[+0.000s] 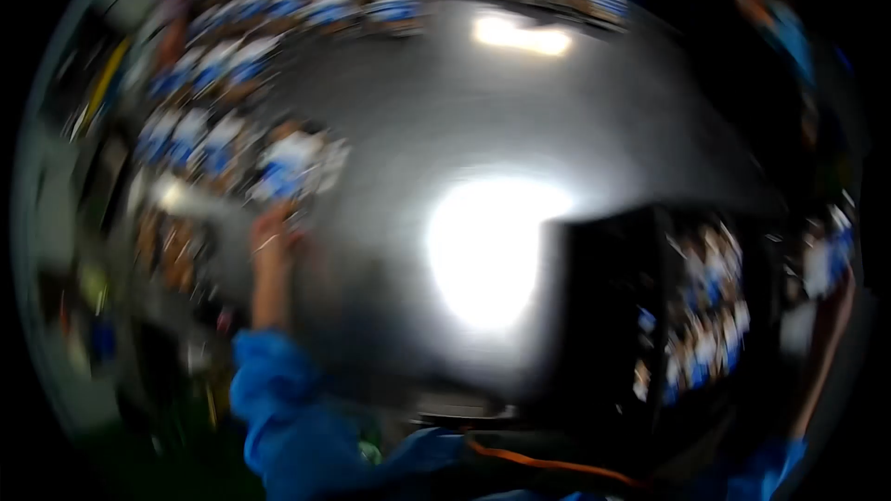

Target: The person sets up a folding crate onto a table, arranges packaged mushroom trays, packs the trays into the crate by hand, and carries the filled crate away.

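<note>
Motion blur smears the whole view. My left hand (pixel 272 230) reaches over the dark table at left, its fingers closed at the lower edge of a blue-and-white part (pixel 290 165). That part is beside the end of a row of similar blue-and-white parts (pixel 223 144). At the far right edge, my right hand (pixel 840 286) is closed on another blue-and-white part (pixel 824 252), partly lost in the lens edge. Individual fingers cannot be made out on either hand.
Rows of similar parts (pixel 334 7) line the table's far and left sides. A dark box (pixel 603 306) at right has several blue-and-white parts (pixel 707 343) beside it. Brownish items (pixel 176 255) lie at left. An orange cord (pixel 548 460) crosses near my body. Lamp glare whitens the tabletop (pixel 390 130).
</note>
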Demonstrator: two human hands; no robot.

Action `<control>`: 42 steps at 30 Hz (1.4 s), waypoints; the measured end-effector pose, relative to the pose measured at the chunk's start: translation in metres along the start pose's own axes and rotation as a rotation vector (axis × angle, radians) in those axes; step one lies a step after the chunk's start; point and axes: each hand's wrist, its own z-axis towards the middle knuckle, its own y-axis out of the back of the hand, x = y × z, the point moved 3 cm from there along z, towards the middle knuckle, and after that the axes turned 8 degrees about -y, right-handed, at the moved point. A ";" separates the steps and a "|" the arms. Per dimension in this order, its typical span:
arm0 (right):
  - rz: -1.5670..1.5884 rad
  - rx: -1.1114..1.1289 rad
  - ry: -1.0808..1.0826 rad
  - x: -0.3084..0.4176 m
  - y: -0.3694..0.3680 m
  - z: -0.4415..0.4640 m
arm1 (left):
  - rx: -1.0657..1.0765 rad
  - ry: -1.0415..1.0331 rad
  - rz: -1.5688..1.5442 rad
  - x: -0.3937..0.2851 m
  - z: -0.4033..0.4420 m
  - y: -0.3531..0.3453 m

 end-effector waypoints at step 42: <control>-0.689 1.071 0.070 -0.247 0.201 0.034 | 1.828 -1.474 1.339 0.061 -0.725 -0.604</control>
